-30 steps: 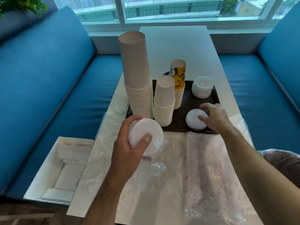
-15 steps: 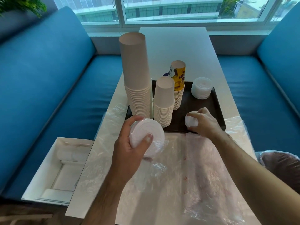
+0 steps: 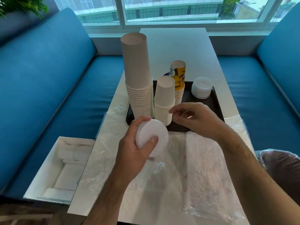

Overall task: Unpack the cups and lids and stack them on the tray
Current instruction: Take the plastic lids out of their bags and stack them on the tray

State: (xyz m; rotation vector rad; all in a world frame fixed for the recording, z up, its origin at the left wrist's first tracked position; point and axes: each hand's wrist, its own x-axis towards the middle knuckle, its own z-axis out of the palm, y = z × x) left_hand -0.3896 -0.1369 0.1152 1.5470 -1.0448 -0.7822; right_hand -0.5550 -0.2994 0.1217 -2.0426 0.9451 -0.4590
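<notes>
Inspecting, we find the left hand [image 3: 136,153] gripping a lid stack [image 3: 152,138], its axis tilted toward us, just short of the tray [image 3: 215,101]. The right hand [image 3: 194,119] hovers over the tray's bare near-right corner, fingers curled; whether it holds anything we cannot tell.

café booth, blue benches [image 3: 48,82], window [image 3: 170,10]

Right hand [image 3: 197,120] motion-blurred, contents unclear
</notes>
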